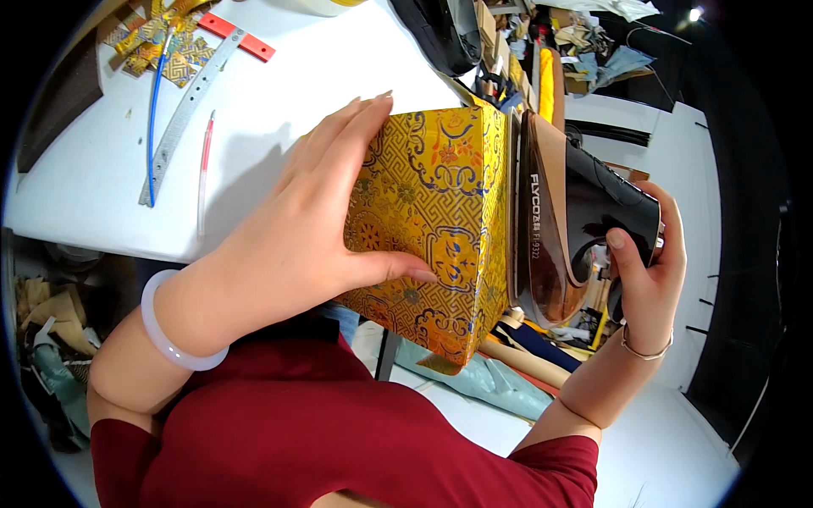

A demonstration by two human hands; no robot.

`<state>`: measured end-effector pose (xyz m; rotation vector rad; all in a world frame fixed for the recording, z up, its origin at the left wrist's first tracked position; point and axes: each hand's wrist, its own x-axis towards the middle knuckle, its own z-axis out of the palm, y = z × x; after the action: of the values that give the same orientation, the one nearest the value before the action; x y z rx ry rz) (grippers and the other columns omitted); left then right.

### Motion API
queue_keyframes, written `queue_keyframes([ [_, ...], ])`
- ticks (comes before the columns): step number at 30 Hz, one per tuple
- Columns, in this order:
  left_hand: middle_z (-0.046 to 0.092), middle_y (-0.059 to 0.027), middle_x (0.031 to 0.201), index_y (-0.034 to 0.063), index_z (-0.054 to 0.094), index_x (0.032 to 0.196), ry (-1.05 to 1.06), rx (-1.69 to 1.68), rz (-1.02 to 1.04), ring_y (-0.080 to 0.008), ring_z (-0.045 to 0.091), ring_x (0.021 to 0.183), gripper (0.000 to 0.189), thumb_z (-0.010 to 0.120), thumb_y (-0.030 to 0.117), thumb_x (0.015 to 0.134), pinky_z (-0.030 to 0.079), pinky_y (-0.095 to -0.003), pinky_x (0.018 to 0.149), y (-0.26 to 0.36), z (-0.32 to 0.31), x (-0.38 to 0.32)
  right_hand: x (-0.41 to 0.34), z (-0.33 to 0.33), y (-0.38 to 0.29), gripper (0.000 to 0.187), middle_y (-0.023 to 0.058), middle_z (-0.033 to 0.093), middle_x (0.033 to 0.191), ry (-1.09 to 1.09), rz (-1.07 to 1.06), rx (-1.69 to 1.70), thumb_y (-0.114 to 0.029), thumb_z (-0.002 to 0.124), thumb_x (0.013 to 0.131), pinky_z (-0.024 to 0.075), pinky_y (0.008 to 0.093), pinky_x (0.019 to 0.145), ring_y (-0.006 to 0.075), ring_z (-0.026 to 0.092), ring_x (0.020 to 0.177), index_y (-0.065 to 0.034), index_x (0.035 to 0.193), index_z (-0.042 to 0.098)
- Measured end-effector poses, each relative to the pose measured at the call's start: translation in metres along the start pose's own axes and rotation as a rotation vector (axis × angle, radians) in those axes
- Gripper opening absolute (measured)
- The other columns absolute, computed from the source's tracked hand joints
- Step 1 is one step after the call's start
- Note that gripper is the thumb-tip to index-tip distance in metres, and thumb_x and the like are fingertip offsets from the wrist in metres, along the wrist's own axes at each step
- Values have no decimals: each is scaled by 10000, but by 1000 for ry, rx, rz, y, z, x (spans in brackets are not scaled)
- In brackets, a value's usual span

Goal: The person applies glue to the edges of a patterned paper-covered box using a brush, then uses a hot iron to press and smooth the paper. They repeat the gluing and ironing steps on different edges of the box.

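Note:
My left hand holds a box covered in yellow brocade fabric with blue and orange patterns, thumb on the near face and fingers over the far edge. In my right hand is a dark Flyco electric clothes iron, gripped by its handle. The iron stands on its side, its soleplate turned toward the box's right face and at or very near it; actual contact cannot be told. A fabric flap sticks out at the box's lower corner.
On the white table lie a metal ruler with a red crosspiece, a blue-handled brush, a pen and brocade scraps. A black object stands at the far edge. Material rolls lie below right.

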<state>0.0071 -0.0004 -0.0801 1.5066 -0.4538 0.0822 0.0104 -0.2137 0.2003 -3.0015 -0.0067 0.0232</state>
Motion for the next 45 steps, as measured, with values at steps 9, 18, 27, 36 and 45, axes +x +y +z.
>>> queue_keyframes([
  [9, 262, -262, 1694, 1, 186, 1664, 27, 109, 65, -462, 283, 1560, 1237, 930, 358, 742, 281, -495, 1272, -27, 5, -15, 2, 7, -24, 533, 52, 671, 1026, 29, -78, -84, -196, 840, 916, 507, 155, 617, 56, 635, 761, -33, 1350, 578],
  [18, 246, -249, 1693, -1, 192, 1664, -12, 91, 32, -469, 275, 1556, 1270, 948, 329, 699, 276, -517, 1272, -26, 1, -12, 11, 6, -42, 581, 64, 673, 1028, 44, -40, -101, -212, 856, 875, 496, 153, 590, 61, 629, 716, -38, 1354, 575],
  [27, 292, -233, 1668, 13, 210, 1667, -27, 92, 20, -464, 288, 1550, 1277, 962, 314, 679, 277, -524, 1265, -26, 0, -12, 17, 8, -36, 618, 91, 677, 1036, 70, -74, -69, -246, 863, 861, 530, 158, 607, 97, 672, 717, -47, 1375, 583],
  [36, 309, -225, 1663, 22, 225, 1669, -10, 49, 22, -457, 306, 1540, 1268, 960, 320, 680, 303, -515, 1251, -27, 2, -12, 28, 9, -40, 602, 66, 691, 901, 86, -48, -25, -330, 848, 904, 499, 158, 539, 60, 631, 609, -43, 1375, 605],
  [45, 332, -224, 1649, 6, 236, 1664, 37, 36, 77, -436, 349, 1517, 1259, 955, 351, 690, 324, -493, 1237, -30, 5, -12, 49, 19, -61, 489, 5, 686, 817, 117, -18, -30, -337, 826, 933, 413, 149, 502, 14, 567, 562, -39, 1287, 667],
])
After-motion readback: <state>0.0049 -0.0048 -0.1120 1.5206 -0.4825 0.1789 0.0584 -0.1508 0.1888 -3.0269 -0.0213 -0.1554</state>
